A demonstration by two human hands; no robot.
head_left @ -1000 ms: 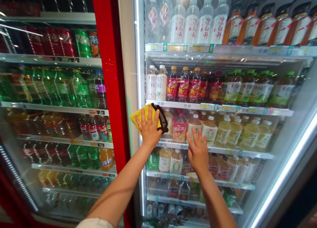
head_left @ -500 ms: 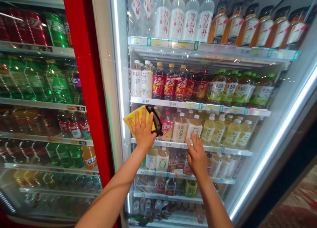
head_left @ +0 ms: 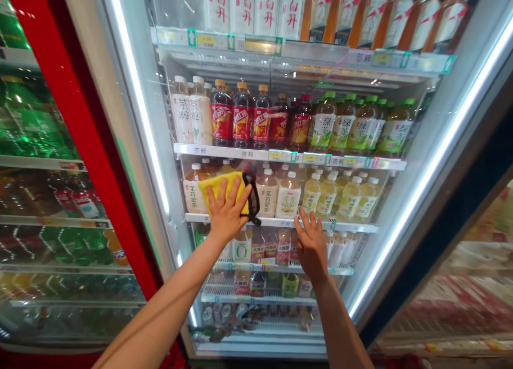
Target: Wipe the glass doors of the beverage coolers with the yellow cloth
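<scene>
Currently, a yellow cloth (head_left: pixel 215 183) with a dark mesh edge (head_left: pixel 254 199) lies against the cooler's glass door (head_left: pixel 272 72), before pale-labelled bottles (head_left: pixel 289 195). Over it, the left grip (head_left: pixel 226 216) spreads flat, fingers apart, unclenched. To its right, the right grip (head_left: pixel 311 247), likewise unfolded, is at the door. Above stand red-labelled bottles (head_left: pixel 242 116); leftward runs a red frame (head_left: pixel 82 128).

Left hand (head_left: pixel 226 213) splayed, right hand (head_left: pixel 311 247) outstretched

The yellow cloth (head_left: pixel 230 180) looks matt, its dark edging (head_left: pixel 253 203) mesh-like, the bottles (head_left: pixel 261 120) glossy plastic.
</scene>
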